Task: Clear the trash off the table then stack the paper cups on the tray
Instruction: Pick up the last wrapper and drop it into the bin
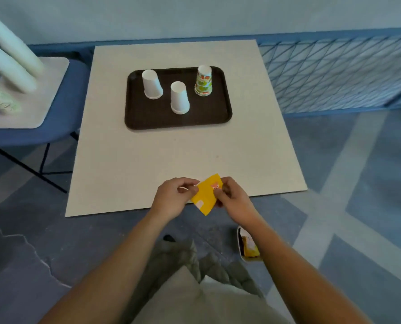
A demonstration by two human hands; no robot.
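A yellow wrapper (206, 199) is pinched between the left grip (173, 198) and the right grip (233, 199). Well beyond both, inverted paper cups (180, 98) are stood apart on the tray (148, 116).

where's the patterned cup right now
In the head view the patterned cup stands upside down in the far right corner of the tray, to the right of the nearer white cup and not touching it.
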